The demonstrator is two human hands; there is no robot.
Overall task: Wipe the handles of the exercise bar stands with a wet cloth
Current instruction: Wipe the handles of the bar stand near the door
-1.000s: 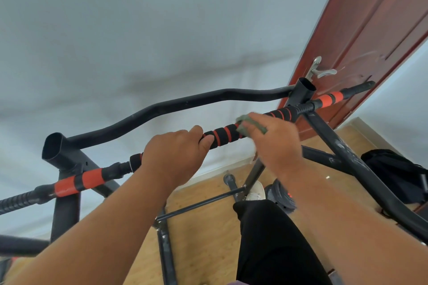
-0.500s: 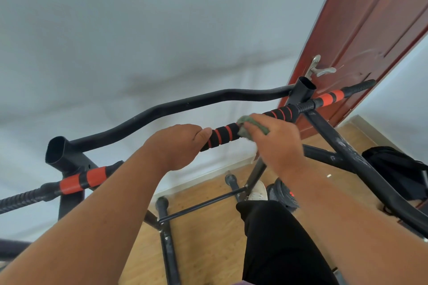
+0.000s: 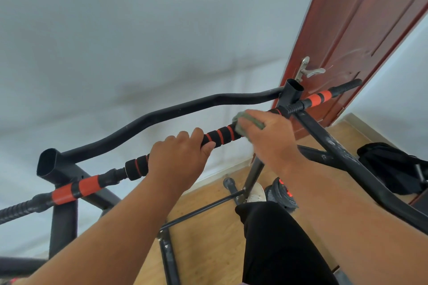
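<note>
wet cloth [image 3: 249,124] | soft, limp, bunched in right hand [image 3: 271,139] at frame centre-right | foam handle [image 3: 220,135] squashy, grippy | left hand [image 3: 180,157] fingers wrapped closed round it; grip beside cloth

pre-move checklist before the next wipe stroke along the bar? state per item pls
1. Green cloth in right hand, pressed on foam grip: ok.
2. Left hand closed around the bar, steadying it: ok.
3. Path toward the right upright tube free: ok.
4. Cloth wet: cannot tell.
5. Grip under left hand wiped: cannot tell.
</note>
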